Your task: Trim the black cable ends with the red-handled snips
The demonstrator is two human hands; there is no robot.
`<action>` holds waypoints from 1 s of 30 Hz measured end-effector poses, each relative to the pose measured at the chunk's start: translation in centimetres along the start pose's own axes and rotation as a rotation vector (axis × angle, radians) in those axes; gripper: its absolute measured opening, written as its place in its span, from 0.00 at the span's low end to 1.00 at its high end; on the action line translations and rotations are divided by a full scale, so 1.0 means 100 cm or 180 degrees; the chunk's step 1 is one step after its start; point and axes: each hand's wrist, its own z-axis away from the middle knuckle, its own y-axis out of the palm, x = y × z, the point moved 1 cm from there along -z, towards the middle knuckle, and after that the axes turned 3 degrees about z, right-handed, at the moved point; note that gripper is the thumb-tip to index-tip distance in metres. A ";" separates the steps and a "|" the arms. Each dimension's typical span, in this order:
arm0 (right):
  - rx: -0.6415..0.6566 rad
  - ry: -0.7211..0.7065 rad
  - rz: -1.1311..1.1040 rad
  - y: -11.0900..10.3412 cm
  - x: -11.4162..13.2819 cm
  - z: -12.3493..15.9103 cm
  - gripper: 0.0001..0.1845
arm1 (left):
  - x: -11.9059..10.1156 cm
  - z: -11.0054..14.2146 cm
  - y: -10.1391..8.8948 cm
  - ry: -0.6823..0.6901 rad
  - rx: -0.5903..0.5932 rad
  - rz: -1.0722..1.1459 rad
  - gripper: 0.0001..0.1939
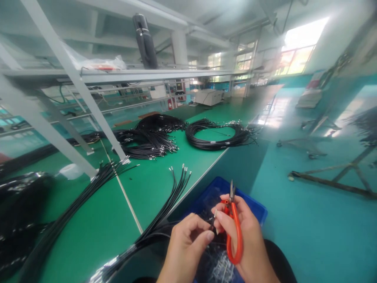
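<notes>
My left hand (185,245) is closed in a pinch on the end of a thin black cable (212,223), just above a blue bin (256,212). My right hand (250,239) is wrapped round orange-handled snips (235,232), whose short blades point up. Its fingertips also touch the cable end. Both hands are together at the bottom centre, in front of the green workbench (141,188). A bundle of black cables with metal tips (173,192) runs across the bench toward my left hand.
Coils of black cable (218,135) and further cable heaps (147,141) lie farther back on the bench. Slanted grey frame posts (85,98) rise at the left. A long cable bundle (73,208) crosses the bench's left side. Teal floor with metal stands (332,181) lies to the right.
</notes>
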 end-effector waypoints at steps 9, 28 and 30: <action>0.0187 0.0186 -0.0011 -0.004 -0.002 -0.001 0.18 | 0.001 0.004 -0.001 -0.0054 0.0012 -0.0350 0.06; 0.0141 0.0369 -0.0002 -0.001 -0.012 0.002 0.20 | 0.011 0.009 -0.005 -0.0647 0.0448 0.0999 0.11; 0.0115 0.0380 -0.0015 -0.001 -0.012 0.001 0.20 | 0.011 0.009 -0.005 -0.0623 0.0436 0.0902 0.11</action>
